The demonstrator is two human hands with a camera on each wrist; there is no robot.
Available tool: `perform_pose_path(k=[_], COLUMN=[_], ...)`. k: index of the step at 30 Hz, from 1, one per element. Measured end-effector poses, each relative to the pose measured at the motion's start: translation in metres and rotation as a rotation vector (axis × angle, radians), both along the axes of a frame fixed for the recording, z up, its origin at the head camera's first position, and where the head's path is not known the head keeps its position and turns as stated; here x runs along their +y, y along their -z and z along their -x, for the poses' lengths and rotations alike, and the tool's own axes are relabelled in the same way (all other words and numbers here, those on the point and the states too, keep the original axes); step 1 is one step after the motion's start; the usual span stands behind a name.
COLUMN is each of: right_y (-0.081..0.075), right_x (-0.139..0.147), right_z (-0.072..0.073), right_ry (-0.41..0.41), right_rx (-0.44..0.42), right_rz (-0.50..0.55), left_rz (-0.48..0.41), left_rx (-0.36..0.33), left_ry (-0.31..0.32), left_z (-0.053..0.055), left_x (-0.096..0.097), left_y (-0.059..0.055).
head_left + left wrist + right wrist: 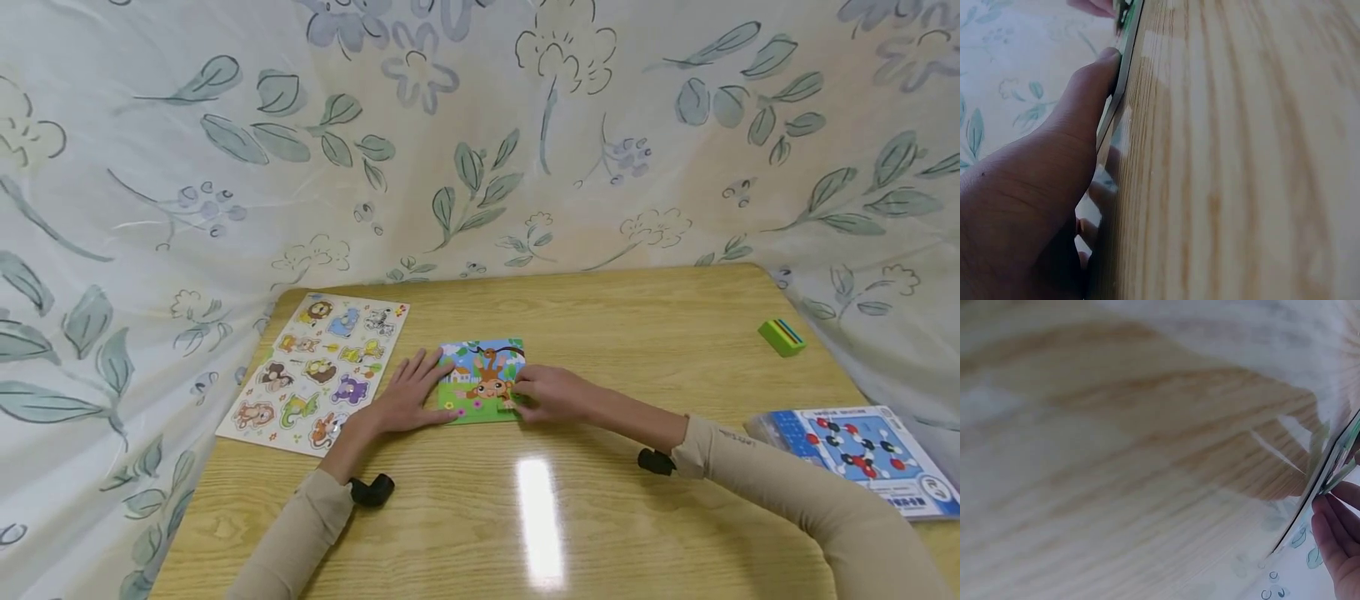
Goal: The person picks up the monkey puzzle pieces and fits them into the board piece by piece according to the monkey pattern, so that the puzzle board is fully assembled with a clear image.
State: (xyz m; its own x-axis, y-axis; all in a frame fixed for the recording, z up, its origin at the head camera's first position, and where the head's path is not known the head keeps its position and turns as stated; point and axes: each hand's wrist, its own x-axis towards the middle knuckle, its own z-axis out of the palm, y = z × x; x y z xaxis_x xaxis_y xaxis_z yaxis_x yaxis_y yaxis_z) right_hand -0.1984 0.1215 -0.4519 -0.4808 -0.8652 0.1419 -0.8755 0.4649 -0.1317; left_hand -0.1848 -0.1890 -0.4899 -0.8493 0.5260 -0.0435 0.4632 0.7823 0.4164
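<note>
A small square jigsaw puzzle (468,406) with a hanging monkey, a house and flowers lies in the middle of the table in the head view. My left hand (408,398) is spread along its left side, thumb and fingertips resting on the board; in the left wrist view the thumb (1079,103) touches the board's edge. At the lower right corner my right hand (551,394) pinches a green puzzle piece (507,404), slightly tilted against the board. The right wrist view shows the fingers of the right hand (1338,528) at the board's edge, mostly cut off.
An animal puzzle board (341,337) lies at the left of the wooden table (600,517). On the right are a small green block with coloured stripes (782,337) and a packaged molecule model set (866,454). A floral cloth (480,150) hangs behind the table.
</note>
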Motion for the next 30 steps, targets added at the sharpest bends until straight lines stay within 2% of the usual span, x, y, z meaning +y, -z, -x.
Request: perform_pose_path(k=[10,18,26,30], right_y=[0.007,0.010,0.011,0.011], right_x=[-0.001,-0.002,-0.004,-0.004], right_z=[0.002,0.003,0.003,0.003], right_ry=[-0.066,-0.116,-0.161,-0.156], right_rx=[0.185,0.256,0.365,0.392], right_rz=[-0.016,-0.017,0.038,0.003], left_rz=[0.004,0.001,-0.017,-0.022], left_rx=[-0.001,-0.004,0.005,0.003], left_ry=[0.002,-0.003,-0.003,-0.004], left_z=[0.001,0.000,0.000,0.000], left_x=[-0.001,-0.001,-0.001,0.000], left_y=[0.001,0.002,0.003,0.001])
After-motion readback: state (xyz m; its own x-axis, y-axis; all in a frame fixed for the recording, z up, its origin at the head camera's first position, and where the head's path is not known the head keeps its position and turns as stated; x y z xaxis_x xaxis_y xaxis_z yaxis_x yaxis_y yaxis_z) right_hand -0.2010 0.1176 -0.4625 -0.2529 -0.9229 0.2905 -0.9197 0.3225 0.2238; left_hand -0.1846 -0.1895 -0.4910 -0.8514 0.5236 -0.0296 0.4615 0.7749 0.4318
